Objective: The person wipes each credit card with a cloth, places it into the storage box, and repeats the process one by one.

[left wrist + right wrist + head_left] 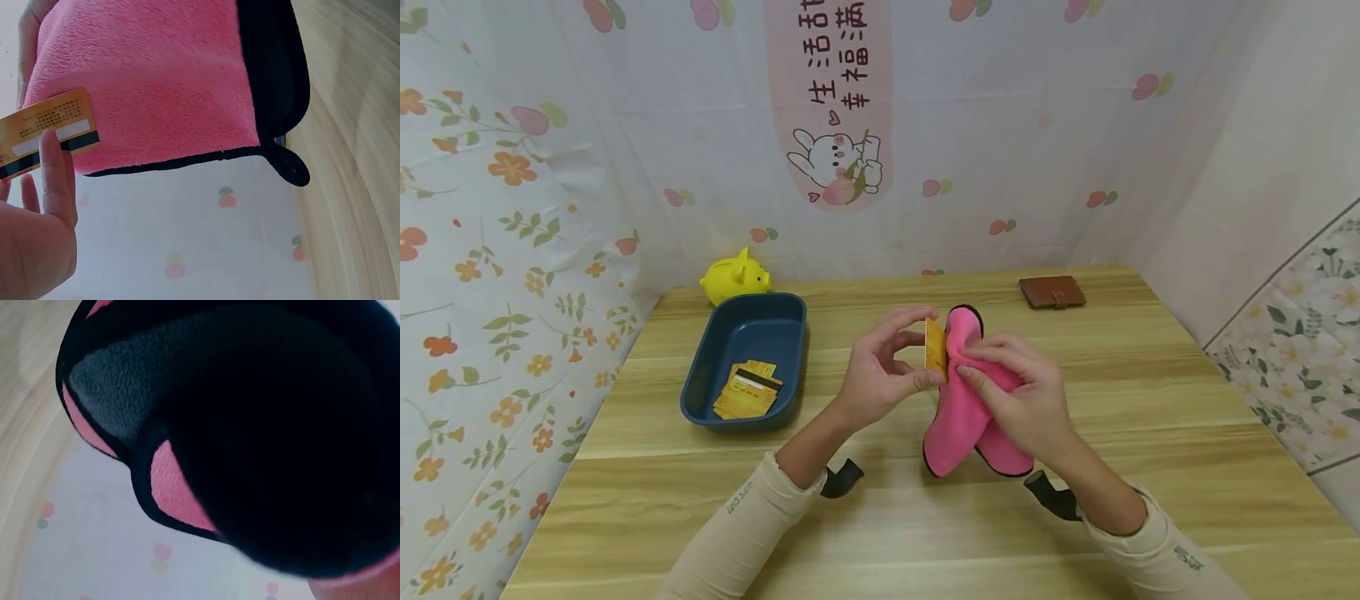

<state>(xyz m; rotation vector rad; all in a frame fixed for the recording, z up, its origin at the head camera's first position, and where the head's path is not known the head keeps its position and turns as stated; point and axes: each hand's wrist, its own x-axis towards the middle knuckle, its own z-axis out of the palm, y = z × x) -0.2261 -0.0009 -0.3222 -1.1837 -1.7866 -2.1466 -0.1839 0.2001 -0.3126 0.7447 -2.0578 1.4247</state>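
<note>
My left hand (887, 362) holds a gold card (936, 350) upright between thumb and fingers, next to a pink cleaning cloth (958, 425) with black edging. Bunched cloth is pinched in my right hand (1033, 404), and its lower corners hang down over the table. In the left wrist view the card (59, 109) shows a dark stripe and a white strip and overlaps the pink plush side. A black hanging loop (290, 165) sticks out at the cloth's corner. The right wrist view is mostly filled by the cloth's dark grey side (112, 387); little of the right hand shows there.
A blue bin (692, 392) on the left of the wooden table (880, 533) holds several gold cards (747, 396). Behind it stands a yellow piggy bank (733, 279). A brown wallet (1052, 292) lies at the back right. Printed curtains (715, 150) hang behind the table.
</note>
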